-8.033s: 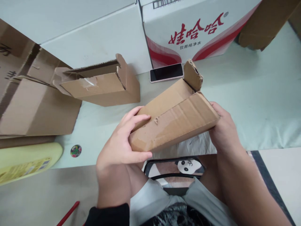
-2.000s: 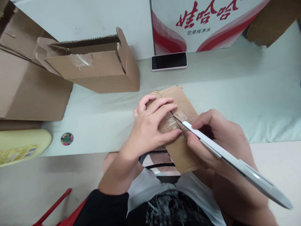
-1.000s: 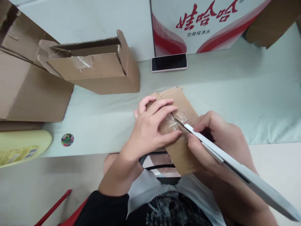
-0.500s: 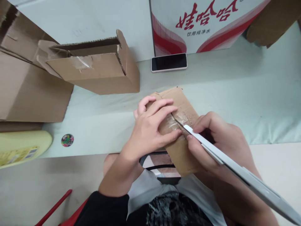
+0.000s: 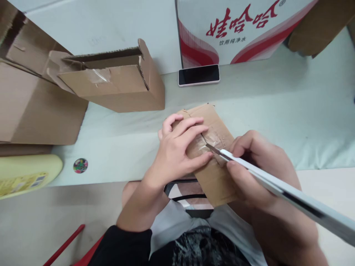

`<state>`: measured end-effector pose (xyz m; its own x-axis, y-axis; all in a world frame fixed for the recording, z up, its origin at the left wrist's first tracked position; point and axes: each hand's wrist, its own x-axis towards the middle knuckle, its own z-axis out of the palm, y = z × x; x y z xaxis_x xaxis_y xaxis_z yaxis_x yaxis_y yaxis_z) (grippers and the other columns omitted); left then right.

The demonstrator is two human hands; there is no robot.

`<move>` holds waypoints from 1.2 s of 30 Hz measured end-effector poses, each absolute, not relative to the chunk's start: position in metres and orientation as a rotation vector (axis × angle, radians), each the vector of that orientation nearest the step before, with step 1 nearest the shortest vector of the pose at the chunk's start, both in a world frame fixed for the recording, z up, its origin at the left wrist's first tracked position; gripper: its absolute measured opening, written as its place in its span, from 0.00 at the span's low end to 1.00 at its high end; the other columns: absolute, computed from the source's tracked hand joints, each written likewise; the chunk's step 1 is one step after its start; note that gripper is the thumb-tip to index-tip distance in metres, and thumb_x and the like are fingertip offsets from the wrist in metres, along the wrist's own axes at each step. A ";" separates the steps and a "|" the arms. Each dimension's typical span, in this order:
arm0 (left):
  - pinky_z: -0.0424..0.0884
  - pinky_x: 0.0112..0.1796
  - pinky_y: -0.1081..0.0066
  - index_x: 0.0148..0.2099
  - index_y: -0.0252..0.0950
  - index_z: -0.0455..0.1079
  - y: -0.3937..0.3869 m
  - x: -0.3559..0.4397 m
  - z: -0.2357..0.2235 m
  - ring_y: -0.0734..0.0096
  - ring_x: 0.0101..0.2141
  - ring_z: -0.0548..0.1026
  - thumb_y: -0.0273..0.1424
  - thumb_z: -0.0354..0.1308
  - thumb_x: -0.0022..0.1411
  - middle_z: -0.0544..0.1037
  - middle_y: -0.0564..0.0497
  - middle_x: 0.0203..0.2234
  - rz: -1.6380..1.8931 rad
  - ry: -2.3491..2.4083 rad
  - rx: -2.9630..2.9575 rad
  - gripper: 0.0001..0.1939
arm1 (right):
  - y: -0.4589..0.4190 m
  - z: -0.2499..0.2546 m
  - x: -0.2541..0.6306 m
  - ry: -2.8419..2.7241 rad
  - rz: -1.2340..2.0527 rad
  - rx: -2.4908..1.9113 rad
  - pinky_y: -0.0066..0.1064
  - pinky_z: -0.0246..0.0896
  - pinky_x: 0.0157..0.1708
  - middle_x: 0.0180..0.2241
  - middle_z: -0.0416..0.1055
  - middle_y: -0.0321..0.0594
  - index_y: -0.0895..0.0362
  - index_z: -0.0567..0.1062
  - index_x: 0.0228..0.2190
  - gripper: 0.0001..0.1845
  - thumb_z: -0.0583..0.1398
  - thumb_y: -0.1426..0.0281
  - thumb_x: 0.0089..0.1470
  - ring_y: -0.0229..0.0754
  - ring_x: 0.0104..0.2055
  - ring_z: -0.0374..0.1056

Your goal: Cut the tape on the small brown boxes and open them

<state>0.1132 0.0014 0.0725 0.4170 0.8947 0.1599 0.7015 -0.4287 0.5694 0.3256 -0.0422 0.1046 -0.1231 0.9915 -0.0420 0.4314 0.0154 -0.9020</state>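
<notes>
A small brown cardboard box lies at the table's front edge, partly over my lap, with clear tape across the seam on its top. Spread over its left part, my left hand presses down with fingers apart and thumb resting on the cardboard. My right hand grips a white utility knife whose long handle points to the lower right. The knife's blade is out, and its tip meets the tape at the seam, between my left thumb and forefinger.
Behind lie a phone and a white-and-red carton. An open cardboard box stands back left, beside a larger carton. A yellow bottle and a round sticker are at the left front.
The knife has drawn back slightly and turned in my right hand, so more of the blade shows. My left hand and the box stay in place.
</notes>
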 end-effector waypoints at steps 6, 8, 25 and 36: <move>0.56 0.67 0.45 0.57 0.42 0.77 0.002 0.112 0.071 0.44 0.64 0.60 0.44 0.69 0.61 0.78 0.46 0.60 0.663 1.338 2.277 0.24 | -0.043 0.101 0.335 -1.456 1.193 -1.271 0.33 0.52 0.24 0.26 0.66 0.37 0.52 0.68 0.32 0.08 0.61 0.63 0.60 0.40 0.26 0.59; 0.56 0.68 0.45 0.57 0.42 0.76 0.003 0.111 0.070 0.45 0.64 0.60 0.44 0.68 0.61 0.78 0.46 0.60 0.666 1.324 2.277 0.24 | -0.042 0.100 0.336 -1.463 1.223 -1.252 0.32 0.51 0.23 0.26 0.66 0.37 0.52 0.68 0.33 0.08 0.61 0.62 0.60 0.39 0.26 0.58; 0.55 0.68 0.43 0.57 0.44 0.76 0.004 0.112 0.074 0.44 0.64 0.60 0.46 0.68 0.61 0.78 0.46 0.61 0.606 1.351 2.256 0.24 | -0.043 0.103 0.335 -1.458 1.283 -1.187 0.32 0.51 0.24 0.27 0.63 0.35 0.51 0.67 0.36 0.06 0.58 0.64 0.65 0.39 0.26 0.55; 0.55 0.68 0.44 0.57 0.43 0.77 0.004 0.111 0.072 0.45 0.64 0.60 0.47 0.68 0.62 0.78 0.45 0.61 0.639 1.329 2.276 0.24 | -0.042 0.101 0.332 -1.252 1.373 -1.129 0.30 0.48 0.22 0.26 0.62 0.34 0.52 0.70 0.33 0.12 0.63 0.59 0.64 0.36 0.25 0.53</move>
